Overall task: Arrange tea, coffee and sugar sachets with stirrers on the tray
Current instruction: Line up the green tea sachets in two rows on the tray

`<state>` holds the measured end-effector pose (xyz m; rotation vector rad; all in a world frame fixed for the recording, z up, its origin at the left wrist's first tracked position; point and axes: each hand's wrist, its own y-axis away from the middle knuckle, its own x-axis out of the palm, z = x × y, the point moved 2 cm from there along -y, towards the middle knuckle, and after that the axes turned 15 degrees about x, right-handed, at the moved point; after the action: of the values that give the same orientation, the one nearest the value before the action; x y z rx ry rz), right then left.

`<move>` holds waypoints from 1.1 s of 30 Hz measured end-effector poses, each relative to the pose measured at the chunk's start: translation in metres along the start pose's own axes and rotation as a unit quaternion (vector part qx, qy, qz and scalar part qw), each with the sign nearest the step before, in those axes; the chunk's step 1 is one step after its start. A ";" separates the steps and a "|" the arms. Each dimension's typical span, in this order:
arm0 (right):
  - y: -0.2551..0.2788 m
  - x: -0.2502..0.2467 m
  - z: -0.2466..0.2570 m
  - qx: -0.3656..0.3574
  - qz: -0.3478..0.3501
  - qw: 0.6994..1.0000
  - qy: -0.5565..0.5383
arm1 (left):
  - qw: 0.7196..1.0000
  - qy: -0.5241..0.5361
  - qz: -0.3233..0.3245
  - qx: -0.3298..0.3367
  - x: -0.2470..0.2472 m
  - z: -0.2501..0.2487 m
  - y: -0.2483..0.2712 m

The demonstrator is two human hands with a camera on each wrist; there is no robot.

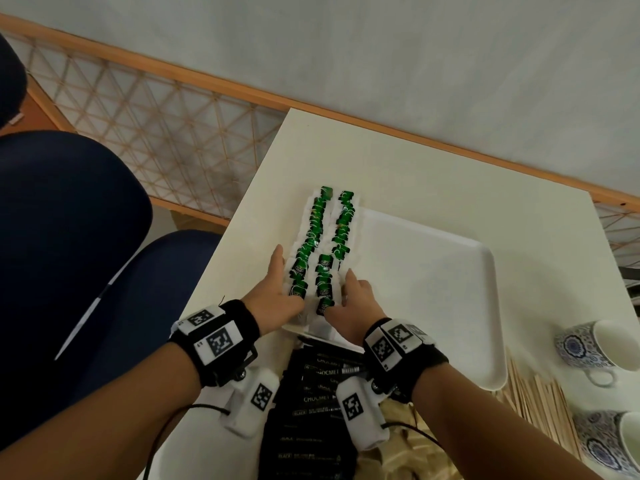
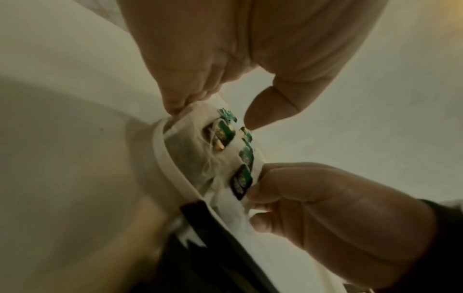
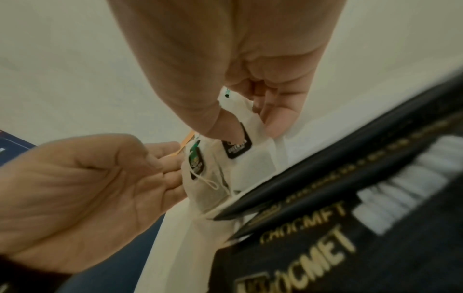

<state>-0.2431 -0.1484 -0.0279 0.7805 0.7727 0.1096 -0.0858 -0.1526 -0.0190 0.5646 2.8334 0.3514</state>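
Two rows of tea bags (image 1: 327, 237) with green tags lie along the left edge of the white tray (image 1: 433, 282), which sits on the tabletop (image 1: 398, 161). The left hand (image 1: 277, 292) presses straight fingers against the rows' outer left side. The right hand (image 1: 353, 303) pinches the nearest bags with curled fingers. Black coffee sachets (image 1: 318, 382) are piled at the tabletop's near edge, wooden stirrers (image 1: 540, 403) right of the tray, beside two patterned cups (image 1: 588, 348).

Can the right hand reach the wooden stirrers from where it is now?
Probably yes. The right hand rests on the tea bags; the wooden stirrers lie uncovered on the same side, beside the tray, with nothing between.
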 end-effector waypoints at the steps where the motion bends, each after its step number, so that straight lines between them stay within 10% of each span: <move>1: -0.001 0.000 -0.001 0.004 0.000 1.000 -0.004 | 1.000 0.009 0.002 0.000 0.002 0.001 -0.001; 22: 0.000 -0.002 -0.014 -0.033 -0.016 0.994 -0.103 | 0.978 -0.190 -0.084 -0.001 -0.012 0.025 0.003; 33: 0.000 -0.014 0.010 -0.050 0.009 0.996 -0.071 | 1.000 -0.011 -0.020 0.003 -0.007 -0.013 -0.016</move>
<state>-0.2468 -0.1594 -0.0156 0.6931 0.6216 0.1074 -0.0882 -0.1724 -0.0102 0.5085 2.8206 0.3268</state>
